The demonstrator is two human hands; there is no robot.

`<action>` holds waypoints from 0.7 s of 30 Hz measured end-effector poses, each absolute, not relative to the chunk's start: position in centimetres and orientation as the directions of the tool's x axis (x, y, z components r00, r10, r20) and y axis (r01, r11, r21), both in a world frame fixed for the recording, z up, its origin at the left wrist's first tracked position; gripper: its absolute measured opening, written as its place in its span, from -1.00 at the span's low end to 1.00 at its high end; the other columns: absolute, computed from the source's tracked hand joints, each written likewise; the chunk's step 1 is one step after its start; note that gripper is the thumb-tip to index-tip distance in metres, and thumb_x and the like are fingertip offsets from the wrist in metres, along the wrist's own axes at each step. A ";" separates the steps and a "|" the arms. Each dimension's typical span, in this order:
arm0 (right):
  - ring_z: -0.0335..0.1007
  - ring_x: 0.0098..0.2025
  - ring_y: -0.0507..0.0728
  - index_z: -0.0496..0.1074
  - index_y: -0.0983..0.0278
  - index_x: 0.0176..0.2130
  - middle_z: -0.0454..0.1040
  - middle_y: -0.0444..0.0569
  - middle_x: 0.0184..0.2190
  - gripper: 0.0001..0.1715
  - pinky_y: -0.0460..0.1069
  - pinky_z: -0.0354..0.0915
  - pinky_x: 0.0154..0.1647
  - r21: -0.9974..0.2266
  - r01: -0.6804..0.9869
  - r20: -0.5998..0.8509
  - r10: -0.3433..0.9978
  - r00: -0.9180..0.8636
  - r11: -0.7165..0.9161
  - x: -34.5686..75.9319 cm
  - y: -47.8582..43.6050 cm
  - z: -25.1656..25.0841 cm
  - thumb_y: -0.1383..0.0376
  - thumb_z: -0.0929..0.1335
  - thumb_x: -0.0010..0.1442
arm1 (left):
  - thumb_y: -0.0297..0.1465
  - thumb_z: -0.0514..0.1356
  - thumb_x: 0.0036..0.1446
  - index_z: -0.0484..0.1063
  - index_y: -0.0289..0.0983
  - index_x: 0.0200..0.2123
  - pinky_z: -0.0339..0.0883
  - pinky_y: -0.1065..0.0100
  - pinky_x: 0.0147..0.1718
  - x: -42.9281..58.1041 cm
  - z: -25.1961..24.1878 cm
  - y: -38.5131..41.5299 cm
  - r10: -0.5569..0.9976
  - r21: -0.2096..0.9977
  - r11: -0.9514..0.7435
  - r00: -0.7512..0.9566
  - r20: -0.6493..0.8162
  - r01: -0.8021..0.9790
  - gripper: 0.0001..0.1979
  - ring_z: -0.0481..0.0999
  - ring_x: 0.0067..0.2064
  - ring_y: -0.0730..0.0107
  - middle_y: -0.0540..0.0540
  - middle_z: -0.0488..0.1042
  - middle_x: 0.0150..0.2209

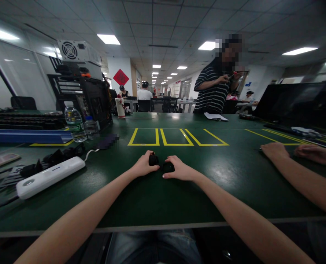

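Observation:
My left hand (144,164) curls round a small black rounded object (153,160), thumb on the near side and fingers on the far side. Just to its right, my right hand (179,169) grips a second small black rounded object (167,167) the same way. Both objects are held close together, low over or on the green table (152,200), and their exact kind is hard to make out. Beyond my hands, three yellow tape outlines (176,144) mark the tabletop.
At left are a white power strip (51,178), cables, a water bottle (75,123) and an open computer case (95,97). Another person's forearms (297,172) rest on the table at right, near a dark monitor (300,104). A person in a striped shirt (212,88) stands across.

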State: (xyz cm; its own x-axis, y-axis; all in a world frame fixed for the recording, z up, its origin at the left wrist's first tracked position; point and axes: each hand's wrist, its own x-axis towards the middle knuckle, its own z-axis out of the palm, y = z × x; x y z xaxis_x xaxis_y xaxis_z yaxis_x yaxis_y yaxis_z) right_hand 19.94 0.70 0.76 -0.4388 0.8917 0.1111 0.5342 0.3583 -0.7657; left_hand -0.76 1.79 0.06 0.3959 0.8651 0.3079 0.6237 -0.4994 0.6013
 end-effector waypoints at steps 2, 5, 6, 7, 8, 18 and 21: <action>0.09 -0.04 0.23 0.32 0.26 -0.19 0.17 0.03 -0.12 -0.39 0.20 0.01 0.01 -0.734 0.561 0.142 0.895 -0.423 0.382 20.0 0.7 0.8 0.10 0.42 -0.27 | -0.21 0.20 -0.15 0.08 -0.27 -0.06 0.31 0.19 -0.28 -0.9 -0.1 2.1 0.885 0.644 -0.459 0.381 0.268 0.612 -0.41 0.38 -0.19 0.19 -0.16 0.30 -0.17; 0.12 -0.08 0.25 0.35 0.26 -0.20 0.21 0.04 -0.18 -0.43 0.20 0.07 -0.06 -0.672 0.627 0.154 0.903 -0.402 0.394 19.8 0.9 1.1 0.08 0.40 -0.23 | -0.22 0.19 -0.15 0.06 -0.26 -0.05 0.34 0.25 -0.35 -0.8 -0.1 2.0 0.893 0.673 -0.437 0.375 0.248 0.596 -0.41 0.41 -0.23 0.22 -0.16 0.30 -0.17; 0.13 -0.09 0.25 0.34 0.26 -0.19 0.22 0.04 -0.18 -0.43 0.19 0.10 -0.09 -0.652 0.644 0.151 0.900 -0.408 0.401 19.7 0.9 1.3 0.08 0.40 -0.22 | -0.23 0.19 -0.14 0.06 -0.25 -0.05 0.34 0.27 -0.37 -0.7 0.1 1.8 0.892 0.671 -0.439 0.376 0.249 0.597 -0.42 0.41 -0.24 0.24 -0.16 0.30 -0.17; 0.16 -0.12 0.24 0.34 0.25 -0.18 0.23 0.04 -0.19 -0.44 0.17 0.13 -0.13 -0.632 0.654 0.148 0.893 -0.424 0.415 19.4 0.9 1.6 0.09 0.40 -0.21 | -0.24 0.18 -0.14 0.05 -0.25 -0.05 0.33 0.28 -0.37 -0.6 0.5 1.4 0.888 0.659 -0.449 0.384 0.254 0.603 -0.42 0.42 -0.25 0.25 -0.15 0.31 -0.17; 0.19 -0.15 0.22 0.32 0.26 -0.16 0.24 0.04 -0.20 -0.44 0.14 0.16 -0.16 -0.615 0.654 0.150 0.880 -0.451 0.440 19.0 0.7 1.9 0.12 0.40 -0.19 | -0.26 0.18 -0.14 0.05 -0.24 -0.05 0.33 0.28 -0.36 -0.6 0.9 1.0 0.878 0.635 -0.469 0.403 0.259 0.614 -0.43 0.42 -0.26 0.25 -0.13 0.32 -0.18; 0.36 -0.28 0.12 0.16 0.26 -0.14 0.39 -0.06 -0.28 -0.25 -0.01 0.29 -0.33 -0.738 0.344 0.230 0.696 -0.681 0.581 7.0 -2.4 3.0 0.09 0.44 -0.31 | -0.36 0.13 -0.12 -0.07 -0.15 0.04 0.22 0.26 -0.14 -10.7 3.7 -7.0 0.879 0.345 -0.476 0.441 0.180 0.809 -0.37 0.36 -0.11 0.22 -0.04 0.31 -0.09; 0.37 -0.27 0.16 0.15 0.26 -0.14 0.39 -0.04 -0.25 -0.19 0.00 0.31 -0.37 -0.778 0.308 0.207 0.686 -0.698 0.548 0.5 -3.6 2.2 0.07 0.45 -0.38 | -0.28 0.11 -0.07 -0.09 -0.06 0.02 0.20 0.20 -0.06 -16.9 2.1 -9.1 0.918 0.329 -0.379 0.308 0.249 0.865 -0.42 0.31 -0.04 0.22 0.02 0.29 -0.04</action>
